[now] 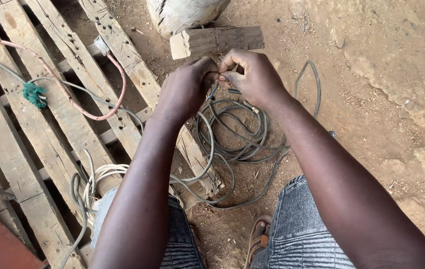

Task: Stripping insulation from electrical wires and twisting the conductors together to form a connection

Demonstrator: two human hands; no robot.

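View from above of two bare hands meeting over a dirt floor. The left hand (185, 89) is curled into a loose fist, its fingers (203, 69) closed round the end of a thin grey rubber-sheathed cable (232, 134). The right hand (252, 77) faces it, thumb and forefinger (228, 75) pinched tight on the same cable end, the other fingers bent close above. The two sets of fingertips touch. What the cable end looks like inside the pinch is hidden.

Directly beneath the fingers the cable drops to the ground and lies in several loose coils; one loop reaches out to the right of the right-hand fingers. Just beyond the fingertips lies a short, weathered block of grey wood (217, 41), and beyond that the base of a pale rounded log (182, 15). To the left of the left-hand fingers lies a pallet of rough grey wooden slats (48, 134), crossed by a thin pink wire (108, 112) and bearing a knot of green cord (34, 93). A bundle of white wires (104, 174) lies below the left forearm.
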